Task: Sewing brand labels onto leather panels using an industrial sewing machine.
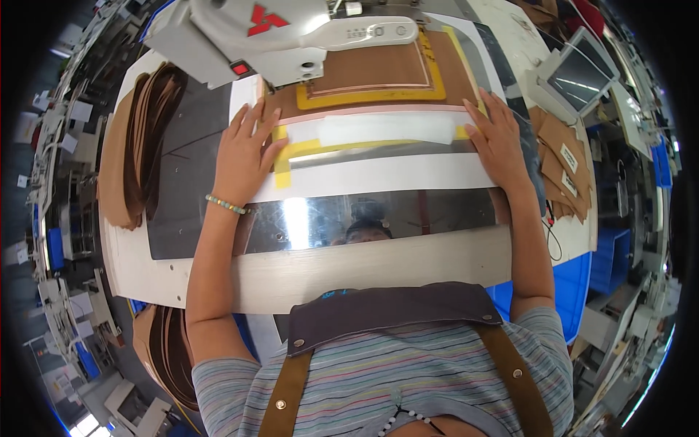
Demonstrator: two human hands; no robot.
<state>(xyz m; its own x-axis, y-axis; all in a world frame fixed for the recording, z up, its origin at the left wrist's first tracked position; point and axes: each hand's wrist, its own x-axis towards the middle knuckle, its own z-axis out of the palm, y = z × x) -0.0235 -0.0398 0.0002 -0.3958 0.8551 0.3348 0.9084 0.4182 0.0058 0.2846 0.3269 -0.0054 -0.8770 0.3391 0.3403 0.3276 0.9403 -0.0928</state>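
A brown sheet-like panel [459,84] lies on the work surface under an industrial sewing machine [269,62]. On top of it rests a yellow rectangular frame [435,73]. My left hand [250,149] lies flat with fingers spread at the panel's near left corner, beside a strip of yellow tape [282,156]. At the near right corner my right hand [498,142] is also flat, its fingertips on or close to the panel's edge. Neither hand grips anything. Between them runs a whitish strip [386,129] along the panel's pinkish near edge.
Nearer me is a shiny metal plate [393,207] above the pale table edge [378,266]. A folded stack of brown pieces [120,160] stands at left. Labelled brown pieces [564,182] and a screen [582,76] are at right, above a blue bin [575,291].
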